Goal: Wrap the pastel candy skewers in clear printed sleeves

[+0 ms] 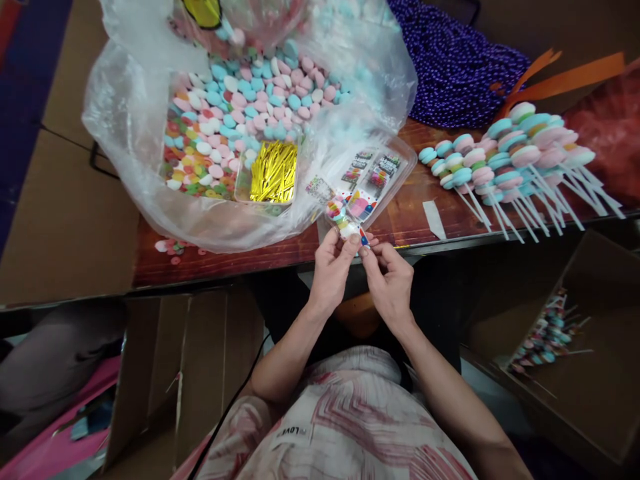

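My left hand (331, 265) and my right hand (389, 277) meet at the table's front edge, both pinched on one candy skewer (345, 219) in a clear printed wrapper. The skewer points away from me, its candy discs just above my fingertips. A clear tray of printed wrappers (373, 177) lies right behind it. Further left, a small tub of gold twist ties (274, 172) rests inside a large plastic bag of loose pastel candies (240, 113).
A row of bare candy skewers (510, 160) lies on the wooden table (415, 220) at right. Purple beads (450, 60) sit at the back. A cardboard box with wrapped skewers (547, 333) stands lower right; another box (185, 360) is lower left.
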### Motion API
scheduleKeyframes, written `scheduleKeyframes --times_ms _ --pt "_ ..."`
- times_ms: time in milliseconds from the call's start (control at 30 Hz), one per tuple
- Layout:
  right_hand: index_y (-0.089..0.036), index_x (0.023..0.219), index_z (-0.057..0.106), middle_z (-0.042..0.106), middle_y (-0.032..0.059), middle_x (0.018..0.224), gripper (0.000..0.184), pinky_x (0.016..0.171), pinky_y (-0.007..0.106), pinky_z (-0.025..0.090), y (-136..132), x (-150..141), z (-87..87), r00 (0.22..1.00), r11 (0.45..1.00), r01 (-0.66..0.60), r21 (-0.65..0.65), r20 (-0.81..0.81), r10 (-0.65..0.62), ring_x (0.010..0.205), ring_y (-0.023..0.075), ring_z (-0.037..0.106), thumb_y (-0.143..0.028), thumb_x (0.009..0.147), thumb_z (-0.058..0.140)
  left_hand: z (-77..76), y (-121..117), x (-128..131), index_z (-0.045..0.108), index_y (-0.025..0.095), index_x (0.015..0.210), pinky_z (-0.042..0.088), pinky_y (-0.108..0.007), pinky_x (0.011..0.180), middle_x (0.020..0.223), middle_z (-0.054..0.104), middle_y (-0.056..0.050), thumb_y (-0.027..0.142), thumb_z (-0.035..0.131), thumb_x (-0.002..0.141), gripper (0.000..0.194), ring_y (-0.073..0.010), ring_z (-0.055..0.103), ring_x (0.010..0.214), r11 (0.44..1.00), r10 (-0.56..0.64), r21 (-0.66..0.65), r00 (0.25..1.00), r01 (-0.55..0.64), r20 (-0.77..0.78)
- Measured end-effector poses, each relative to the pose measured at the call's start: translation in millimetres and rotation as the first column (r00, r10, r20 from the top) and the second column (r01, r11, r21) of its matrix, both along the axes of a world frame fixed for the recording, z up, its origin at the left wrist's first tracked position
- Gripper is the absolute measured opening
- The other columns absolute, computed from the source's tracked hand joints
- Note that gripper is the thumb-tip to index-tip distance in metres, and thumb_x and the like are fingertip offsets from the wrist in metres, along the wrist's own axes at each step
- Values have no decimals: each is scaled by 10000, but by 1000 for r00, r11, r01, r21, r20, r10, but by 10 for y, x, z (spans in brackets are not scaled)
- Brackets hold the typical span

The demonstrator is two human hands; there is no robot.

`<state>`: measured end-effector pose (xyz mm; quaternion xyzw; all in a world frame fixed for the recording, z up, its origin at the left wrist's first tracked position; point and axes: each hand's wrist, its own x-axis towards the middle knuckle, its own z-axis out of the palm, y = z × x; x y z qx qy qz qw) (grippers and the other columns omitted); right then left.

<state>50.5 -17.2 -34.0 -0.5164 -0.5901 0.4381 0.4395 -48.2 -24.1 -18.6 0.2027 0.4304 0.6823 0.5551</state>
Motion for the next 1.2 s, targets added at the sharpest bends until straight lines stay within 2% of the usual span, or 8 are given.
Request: scheduleKeyframes --times_ms 167,367,433,567,700,833,1033,1200 --pt "-179 701 572 534 -44 607 332 532 220 370 54 -9 79 996 998 -20 -53 -86 16 534 73 422 -425 914 633 27 -8 -14 709 190 959 533 -339 992 984 779 -61 430 767 838 275 -225 713 1107 999 -35 11 999 35 -15" --pt "-176 765 588 412 -82 464 378 412 221 236 3 89 179 887 881 -394 -263 -360 289 401 59 273 -494 964 544 96 19 -69 670 212 1003 562 -312 882 1063 776 -76 423 751 857 269 -273 682 1206 993 -99 -48 987 105 129" --pt "-181 748 569 385 -84 483 351 423 222 228 -29 102 171 911 914 -334 -229 -327 251 423 61 265 -458 963 553 79 10 -39 651 215 1016 555 -332 923 1108 768 -78 437 735 869 279 -267 684 1202 993 -106 -43 987 112 122" --pt "-184 660 486 369 -59 583 351 498 222 273 -52 98 145 987 988 -154 1 -42 154 533 70 309 -350 963 552 31 -31 9 652 210 1073 510 -362 1030 1187 747 -89 461 745 853 347 -248 667 1220 996 -81 -26 996 82 42" --pt "-185 637 450 323 -66 591 346 528 216 288 -30 103 142 987 976 -93 197 148 65 535 64 277 -267 963 535 68 -25 -67 664 223 1191 493 -349 1049 1209 734 -80 413 794 818 438 -237 654 1236 999 -21 -28 999 22 26" --pt "-183 668 516 365 -61 592 313 529 211 315 -35 102 140 973 963 -141 229 210 92 525 64 333 -253 973 526 146 69 -155 701 185 957 542 -366 979 974 770 -79 494 687 892 316 -257 713 1133 998 -48 -36 995 51 88" --pt "-184 1020 668 608 -36 672 133 562 206 443 -88 97 75 976 955 -67 287 216 3 532 81 512 -254 971 566 159 144 -139 677 174 891 553 -378 975 898 765 -62 403 697 907 230 -267 724 1120 996 -27 -77 992 37 124" --pt "-210 1249 650 766 58 1016 301 669 241 563 -93 100 22 980 918 -25 396 190 -55 638 110 665 -191 957 577 143 134 -79 664 192 939 526 -428 1040 1023 778 -72 411 703 904 225 -285 668 1234 999 1 -51 983 8 182"
